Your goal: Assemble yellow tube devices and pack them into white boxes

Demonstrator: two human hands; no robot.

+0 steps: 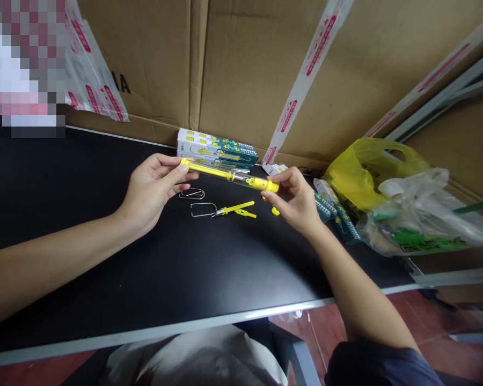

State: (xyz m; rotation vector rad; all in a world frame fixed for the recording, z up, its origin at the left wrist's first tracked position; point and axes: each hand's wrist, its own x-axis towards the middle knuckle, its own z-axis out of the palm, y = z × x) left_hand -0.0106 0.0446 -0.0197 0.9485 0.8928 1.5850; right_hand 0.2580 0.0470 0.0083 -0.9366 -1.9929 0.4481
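Note:
I hold a yellow and clear plastic tube (pixel 229 175) level above the black table (pixel 64 214). My left hand (pixel 155 187) pinches its left end. My right hand (pixel 295 201) grips its yellow right end cap. Below the tube, on the table, lie a yellow rod with a wire hook (pixel 221 210), a loose wire loop (pixel 192 194) and a small yellow piece (pixel 275 211).
Printed product boxes (pixel 215 150) lie behind the tube against a cardboard wall (pixel 245 64). More boxes (pixel 338 217) lie right of my right hand. Yellow (pixel 362 166) and clear plastic bags (pixel 422 214) fill the table's right end. The table's front edge (pixel 185 327) is near my lap.

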